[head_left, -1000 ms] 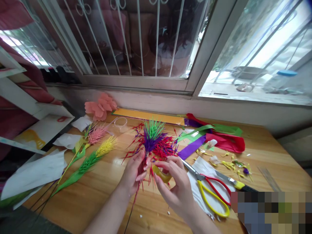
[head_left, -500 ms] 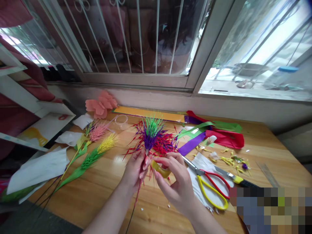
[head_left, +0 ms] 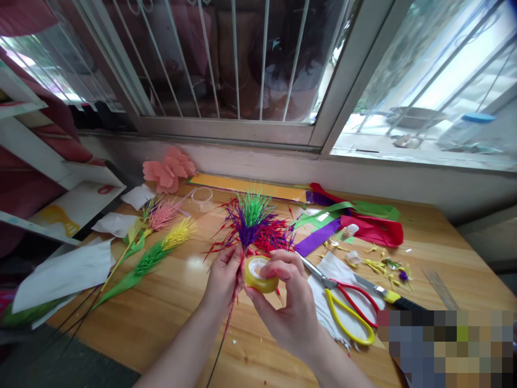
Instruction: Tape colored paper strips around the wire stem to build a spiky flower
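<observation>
My left hand [head_left: 222, 280] is closed around the stem of a spiky paper flower [head_left: 252, 221] with green, purple and red fringes, held upright over the wooden table [head_left: 169, 312]. A thin dark wire stem [head_left: 221, 345] hangs down from that grip. My right hand [head_left: 285, 304] grips a small yellow roll of clear tape [head_left: 258, 274], pressed right against the stem just below the fringes. Both hands touch at the middle of the view.
Scissors with red and yellow handles [head_left: 345, 310] and a craft knife [head_left: 383, 293] lie to the right on white paper. Red, green and purple paper strips [head_left: 363, 226] sit behind. Finished paper stalks [head_left: 157, 248], a pink flower [head_left: 167, 170] and white sheets [head_left: 64, 275] lie left.
My right hand has turned the tape roll so its open core faces up and brought it closer against the stem. The left hand keeps its hold on the flower.
</observation>
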{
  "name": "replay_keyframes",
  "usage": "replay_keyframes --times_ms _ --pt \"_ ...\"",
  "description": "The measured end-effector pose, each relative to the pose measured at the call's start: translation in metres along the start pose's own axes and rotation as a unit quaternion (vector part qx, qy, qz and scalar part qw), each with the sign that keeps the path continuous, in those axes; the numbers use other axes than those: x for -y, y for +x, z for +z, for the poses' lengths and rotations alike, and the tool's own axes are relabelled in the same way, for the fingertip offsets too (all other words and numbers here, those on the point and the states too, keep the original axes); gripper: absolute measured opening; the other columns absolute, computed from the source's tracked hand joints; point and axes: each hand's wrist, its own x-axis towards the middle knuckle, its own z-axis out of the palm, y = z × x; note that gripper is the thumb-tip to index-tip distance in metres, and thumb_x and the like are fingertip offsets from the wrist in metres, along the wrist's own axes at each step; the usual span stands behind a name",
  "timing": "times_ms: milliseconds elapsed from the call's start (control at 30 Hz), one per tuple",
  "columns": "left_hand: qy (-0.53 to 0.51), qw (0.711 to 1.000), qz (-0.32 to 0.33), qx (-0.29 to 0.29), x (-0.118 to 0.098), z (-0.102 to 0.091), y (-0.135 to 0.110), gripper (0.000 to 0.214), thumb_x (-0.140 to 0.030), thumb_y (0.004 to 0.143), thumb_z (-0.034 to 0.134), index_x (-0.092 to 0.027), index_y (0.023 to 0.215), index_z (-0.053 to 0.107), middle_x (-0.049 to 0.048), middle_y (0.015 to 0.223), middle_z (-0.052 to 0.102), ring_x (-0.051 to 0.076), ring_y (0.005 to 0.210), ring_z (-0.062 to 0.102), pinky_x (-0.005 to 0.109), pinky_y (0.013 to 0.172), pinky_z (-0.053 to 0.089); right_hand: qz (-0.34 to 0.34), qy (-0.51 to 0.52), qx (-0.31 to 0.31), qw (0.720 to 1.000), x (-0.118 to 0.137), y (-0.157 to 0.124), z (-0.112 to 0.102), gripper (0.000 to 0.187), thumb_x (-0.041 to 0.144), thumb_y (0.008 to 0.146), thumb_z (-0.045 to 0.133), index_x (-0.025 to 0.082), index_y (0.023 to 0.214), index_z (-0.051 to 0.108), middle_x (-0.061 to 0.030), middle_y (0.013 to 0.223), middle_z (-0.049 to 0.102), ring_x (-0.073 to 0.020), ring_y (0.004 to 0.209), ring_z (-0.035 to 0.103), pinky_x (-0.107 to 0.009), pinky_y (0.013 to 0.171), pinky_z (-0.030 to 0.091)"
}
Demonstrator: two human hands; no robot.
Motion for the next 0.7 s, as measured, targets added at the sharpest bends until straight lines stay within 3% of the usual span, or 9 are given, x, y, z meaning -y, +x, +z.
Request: replay_keyframes --times_ms 133,267,400,500,600,700 --pt "0.01 1.0 0.014 -0.006 0.001 0.0 0.0 0.035 -0.05 0.065 0.065 -0.017 0.061 0.054 -0.0095 0.034 0.033 0.004 0.028 0.026 0.019 0.031 0.017 0.006 0.088 -0.005 0.996 -0.001 -0.005 0.006 0.036 0.005 0.072 0.06 0.024 0.096 0.043 -0.0019 0.081 0.054 -0.0207 0.089 0.047 -0.047 0.086 0.043" --pt "-0.009 1.0 0.008 0.0 0.001 -0.001 -0.002 0.034 -0.048 0.065 0.066 -0.017 0.07 0.056 -0.0095 0.036 0.037 0.003 0.028 0.024 0.018 0.03 0.016 0.027 0.167 -0.025 0.985 -0.001 -0.004 0.012 0.032 0.004 0.074 0.056 0.024 0.095 0.043 -0.0036 0.085 0.051 -0.0206 0.089 0.048 -0.044 0.08 0.046" --pt "-0.06 0.998 -0.004 -0.005 0.001 -0.005 -0.004 0.037 -0.044 0.061 0.071 -0.018 0.084 0.058 -0.0083 0.044 0.046 0.002 0.029 0.027 0.015 0.028 0.015 0.028 0.189 -0.048 0.98 0.001 -0.003 0.016 0.027 0.008 0.075 0.054 0.025 0.093 0.043 -0.0029 0.083 0.051 -0.021 0.087 0.05 -0.046 0.081 0.044" --pt "-0.111 0.993 -0.012 0.023 0.001 -0.014 -0.004 0.037 -0.044 0.06 0.072 -0.018 0.084 0.059 -0.005 0.054 0.053 0.002 0.032 0.033 0.014 0.026 0.014 0.027 0.207 -0.061 0.976 0.004 -0.005 0.021 0.024 0.011 0.076 0.052 0.025 0.093 0.044 -0.0026 0.08 0.05 -0.0216 0.085 0.05 -0.047 0.079 0.045" --pt "-0.142 0.988 -0.015 0.061 0.001 -0.022 -0.003 0.035 -0.043 0.061 0.072 -0.018 0.082 0.06 -0.0049 0.054 0.051 0.002 0.033 0.035 0.013 0.025 0.015 0.025 0.233 -0.08 0.969 0.006 -0.007 0.026 0.025 0.011 0.076 0.052 0.025 0.096 0.044 -0.0023 0.08 0.048 -0.0215 0.086 0.05 -0.05 0.082 0.044" --pt "-0.128 0.99 -0.001 0.062 0.002 -0.025 -0.001 0.029 -0.038 0.062 0.073 -0.019 0.08 0.059 -0.0072 0.051 0.045 0.001 0.031 0.029 0.012 0.025 0.013 0.022 0.237 -0.075 0.968 0.007 -0.009 0.03 0.027 0.01 0.074 0.053 0.025 0.095 0.044 -0.0018 0.08 0.048 -0.0214 0.088 0.051 -0.055 0.089 0.041"
